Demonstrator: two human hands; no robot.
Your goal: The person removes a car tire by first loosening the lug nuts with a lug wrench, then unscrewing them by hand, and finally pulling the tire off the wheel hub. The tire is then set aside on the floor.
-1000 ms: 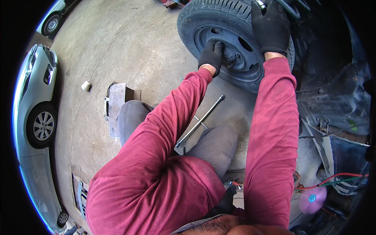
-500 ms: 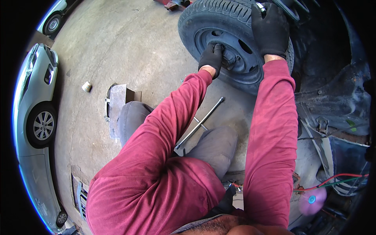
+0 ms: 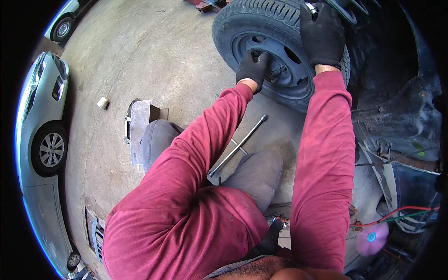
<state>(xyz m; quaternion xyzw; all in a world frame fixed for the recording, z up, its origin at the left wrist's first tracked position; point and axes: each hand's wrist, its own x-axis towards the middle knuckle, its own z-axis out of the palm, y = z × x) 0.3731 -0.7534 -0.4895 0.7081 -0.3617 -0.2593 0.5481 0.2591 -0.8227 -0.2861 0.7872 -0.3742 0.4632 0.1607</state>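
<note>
A black tyre on a dark steel wheel (image 3: pixel 294 80) stands in front of me, beside the car's open wheel arch. My left hand (image 3: pixel 252 70), in a black glove, is at the hub in the wheel's middle. Its thumb and fingers are closed at the wheel fastenings; whatever they grip is hidden. Also black-gloved, my right hand (image 3: pixel 322 39) lies over the tyre's upper right tread. Between its curled fingers shows a small silver metal piece (image 3: pixel 311 8), too small to name surely. Below the wheel, a four-way lug wrench (image 3: pixel 239 145) lies on the floor near my knee.
Dark wheel-arch metal (image 3: pixel 396 112) borders the right side, with a coil spring (image 3: pixel 345 11) above. Red and green hoses (image 3: pixel 401 212) run by a pink round object (image 3: pixel 372 238). A metal box-like piece (image 3: pixel 140 123) and a small whitish cup (image 3: pixel 103 102) are on the concrete floor. A silver car (image 3: pixel 44 107) stands left.
My left hand has turned slightly at the hub, and its thumb and fingers have shifted. The right hand and the wheel look the same.
</note>
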